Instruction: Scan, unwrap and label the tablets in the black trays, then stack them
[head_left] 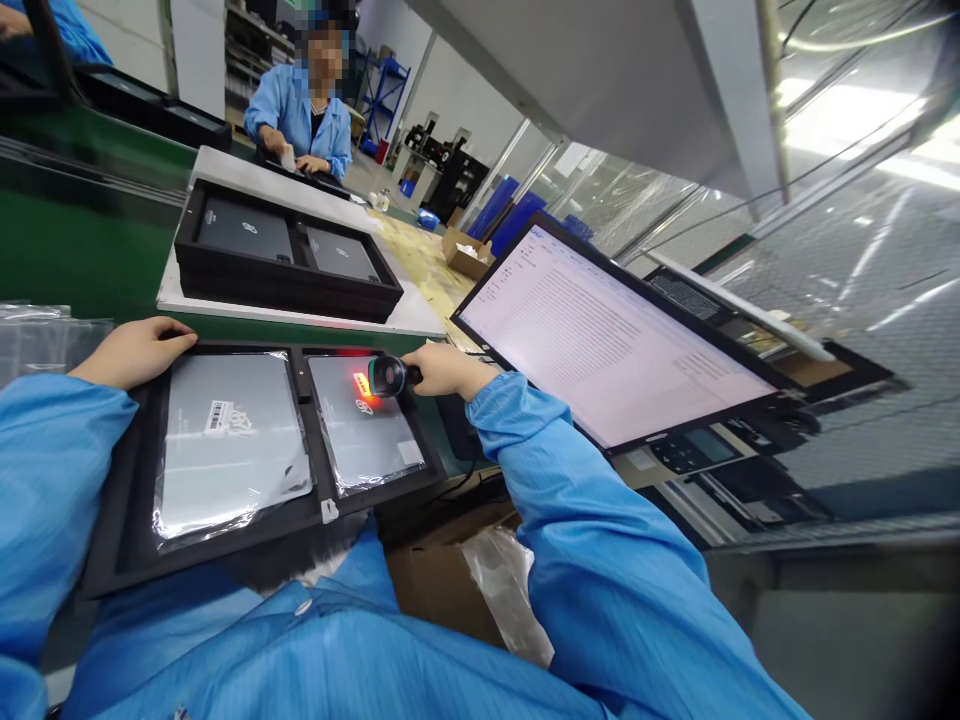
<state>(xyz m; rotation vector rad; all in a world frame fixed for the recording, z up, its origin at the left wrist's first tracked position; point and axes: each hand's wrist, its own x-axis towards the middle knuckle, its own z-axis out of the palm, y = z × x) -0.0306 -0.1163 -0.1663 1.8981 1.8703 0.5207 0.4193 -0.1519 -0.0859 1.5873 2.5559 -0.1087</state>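
Leftward, right hand [444, 368] around scanner [391, 377].

I can read no word or number cleanly from here. The left silver foil pouch [225, 470] in the near black foam tray [316, 450] carries a white barcode label [219, 416] with a pale looped logo [241, 424] just beside it. The bars show, but the digits are too small. The right silver foil pouch [367, 450] bears a similar logo [364, 406], partly washed by red light from the black handheld scanner [390, 376]. It also has a blank-looking white sticker [410, 452] at its corner. The tilted flat monitor [600, 340] shows dense rows of text — all illegible. The 2 dark grey slabs [250, 229] in the far black tray [300, 292] each carry a small emblem — unreadable.
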